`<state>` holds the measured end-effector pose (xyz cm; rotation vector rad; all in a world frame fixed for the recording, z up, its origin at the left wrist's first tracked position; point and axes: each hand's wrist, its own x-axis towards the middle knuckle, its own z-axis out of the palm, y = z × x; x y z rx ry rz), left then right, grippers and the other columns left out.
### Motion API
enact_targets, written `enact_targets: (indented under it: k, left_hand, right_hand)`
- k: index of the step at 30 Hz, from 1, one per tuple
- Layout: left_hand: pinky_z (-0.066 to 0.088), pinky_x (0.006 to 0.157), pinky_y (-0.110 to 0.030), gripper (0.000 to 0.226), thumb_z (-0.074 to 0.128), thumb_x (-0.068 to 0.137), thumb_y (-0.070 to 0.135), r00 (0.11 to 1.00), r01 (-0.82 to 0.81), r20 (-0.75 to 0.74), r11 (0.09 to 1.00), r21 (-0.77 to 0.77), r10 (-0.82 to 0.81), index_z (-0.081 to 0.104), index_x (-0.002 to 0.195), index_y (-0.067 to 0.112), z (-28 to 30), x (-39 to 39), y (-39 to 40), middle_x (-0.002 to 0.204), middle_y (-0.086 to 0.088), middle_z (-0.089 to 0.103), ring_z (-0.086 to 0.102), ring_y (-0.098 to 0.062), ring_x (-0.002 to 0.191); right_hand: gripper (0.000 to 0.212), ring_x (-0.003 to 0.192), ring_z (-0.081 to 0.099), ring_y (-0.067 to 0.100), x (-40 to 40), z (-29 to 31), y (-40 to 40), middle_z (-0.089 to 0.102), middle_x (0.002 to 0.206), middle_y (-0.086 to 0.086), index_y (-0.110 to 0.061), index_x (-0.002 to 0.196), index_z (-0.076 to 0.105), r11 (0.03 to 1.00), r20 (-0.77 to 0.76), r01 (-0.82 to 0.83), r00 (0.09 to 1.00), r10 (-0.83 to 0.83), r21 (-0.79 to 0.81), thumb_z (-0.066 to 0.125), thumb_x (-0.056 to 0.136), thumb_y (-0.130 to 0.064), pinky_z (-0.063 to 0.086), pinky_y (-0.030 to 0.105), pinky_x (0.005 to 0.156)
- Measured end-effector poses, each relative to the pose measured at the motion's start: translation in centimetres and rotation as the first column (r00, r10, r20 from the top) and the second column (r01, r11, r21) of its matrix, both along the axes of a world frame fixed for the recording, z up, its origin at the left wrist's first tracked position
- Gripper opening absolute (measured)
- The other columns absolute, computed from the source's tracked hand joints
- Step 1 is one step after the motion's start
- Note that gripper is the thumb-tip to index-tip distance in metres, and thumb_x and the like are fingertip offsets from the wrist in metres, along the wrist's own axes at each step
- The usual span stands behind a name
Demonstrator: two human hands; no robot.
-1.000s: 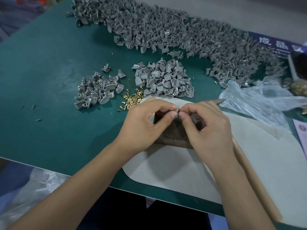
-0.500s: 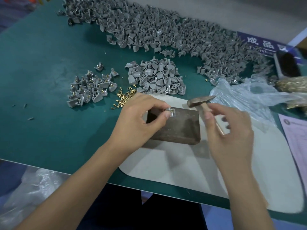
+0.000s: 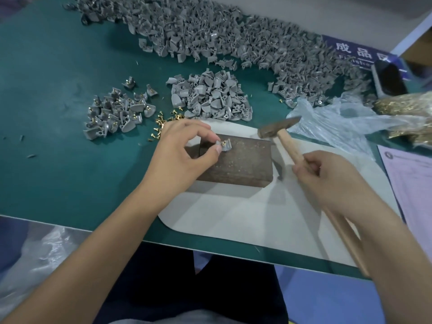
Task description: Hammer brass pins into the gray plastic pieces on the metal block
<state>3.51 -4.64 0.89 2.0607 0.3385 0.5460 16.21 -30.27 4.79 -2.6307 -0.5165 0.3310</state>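
Left hand (image 3: 184, 152) pinches gray plastic piece (image 3: 224, 145) on metal block (image 3: 236, 163), brass pin (image 3: 223, 143) upright on top. Right hand (image 3: 332, 181) grasps hammer (image 3: 284, 139) handle; head lies to right of pin, slightly beyond it. Strike likely comes from right.

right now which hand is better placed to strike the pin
Right hand: it already grips the hammer, head beside the metal block. The left hand pinches the gray piece steady.

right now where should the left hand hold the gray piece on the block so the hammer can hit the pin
Pinch the gray piece by its left edge, coming from the left, as the left hand does. The brass pin stands up near its middle, and the hammer waits on the right.
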Motion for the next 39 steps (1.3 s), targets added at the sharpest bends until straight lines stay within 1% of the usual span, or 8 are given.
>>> enact_targets:
  k: [2,5,10,14,18,23,28,39]
  left_hand:
    - [0.028,0.098,-0.005,0.01,0.078,0.088,0.026,1.0,0.002,0.008,1.0,0.002,-0.002,0.071,0.092,0.033,-0.1,-0.1,0.0,0.112,0.021,0.064,0.047,-0.003,0.122]
    - [0.028,0.097,-0.004,0.008,0.078,0.089,0.022,0.999,-0.028,0.048,0.999,0.037,0.026,0.072,0.091,0.028,-0.2,-0.1,-0.1,0.11,0.018,0.065,0.049,-0.007,0.121]
    - [0.029,0.099,-0.008,0.007,0.08,0.087,0.021,0.996,-0.046,0.074,0.996,0.075,0.041,0.074,0.089,0.024,-0.3,0.1,-0.1,0.108,0.012,0.067,0.05,-0.01,0.118]
    - [0.03,0.099,-0.011,0.007,0.082,0.086,0.025,0.997,-0.029,0.071,0.996,0.08,0.024,0.075,0.09,0.026,-0.4,0.1,0.2,0.105,0.015,0.066,0.051,-0.012,0.117]
    - [0.031,0.097,-0.011,0.009,0.083,0.085,0.024,0.997,-0.025,0.076,0.998,0.052,0.021,0.075,0.087,0.027,-0.4,0.1,0.3,0.102,0.014,0.067,0.051,-0.012,0.115]
    - [0.033,0.098,-0.015,0.01,0.083,0.084,0.023,0.998,-0.027,0.054,0.999,0.03,0.026,0.075,0.084,0.028,-0.2,0.2,0.2,0.101,0.012,0.067,0.05,-0.013,0.116]
    - [0.029,0.096,-0.01,0.008,0.084,0.084,0.022,0.999,-0.02,0.036,1.0,0.018,0.02,0.076,0.083,0.026,0.0,0.2,0.3,0.1,0.011,0.068,0.05,-0.015,0.116]
    - [0.031,0.096,-0.012,0.004,0.083,0.085,0.025,0.999,-0.022,0.026,1.0,0.016,0.022,0.08,0.086,0.023,0.1,0.1,0.4,0.099,0.015,0.065,0.049,-0.011,0.113]
  right_hand:
    - [0.011,0.05,0.063,0.009,-0.6,0.5,-0.3,0.067,0.073,-0.005,-0.021,0.091,0.06,0.968,-0.108,0.093,0.992,-0.069,0.233,0.06,0.102,-0.017,0.053,0.025,0.052]
    - [0.009,0.064,0.068,0.008,-2.5,0.6,-0.5,0.064,0.099,-0.01,-0.028,0.11,0.053,0.919,0.007,0.097,0.994,-0.108,0.382,0.058,0.104,-0.023,0.05,0.027,0.05]
    - [0.029,0.07,0.062,0.018,-4.9,1.8,-0.2,0.067,0.079,-0.015,-0.054,0.131,0.046,0.991,0.359,-0.091,0.932,0.051,0.094,0.041,0.103,-0.054,0.047,0.037,0.063]
    - [0.038,0.067,0.066,0.031,-6.4,2.1,1.6,0.073,0.092,-0.004,-0.045,0.143,0.053,0.972,0.565,-0.223,0.794,0.225,-0.073,0.042,0.107,-0.043,0.044,0.032,0.051]
    - [0.04,0.067,0.064,0.034,-6.9,2.3,2.4,0.071,0.094,-0.002,-0.044,0.148,0.049,0.975,0.583,-0.221,0.79,0.188,-0.014,0.041,0.109,-0.04,0.052,0.038,0.052]
    - [0.043,0.059,0.06,0.029,-7.1,2.4,3.0,0.064,0.08,-0.007,-0.045,0.147,0.051,0.976,0.559,-0.208,0.802,0.209,-0.067,0.041,0.106,-0.044,0.045,0.033,0.047]
    - [0.042,0.065,0.062,0.031,-7.7,1.7,3.3,0.067,0.086,-0.006,-0.049,0.148,0.044,0.984,0.531,-0.179,0.832,0.158,-0.013,0.038,0.106,-0.044,0.051,0.04,0.049]
    - [0.043,0.055,0.055,0.029,-8.2,1.1,2.9,0.061,0.079,-0.005,-0.039,0.148,0.053,0.988,0.604,-0.146,0.792,0.084,0.054,0.046,0.106,-0.037,0.046,0.035,0.045]
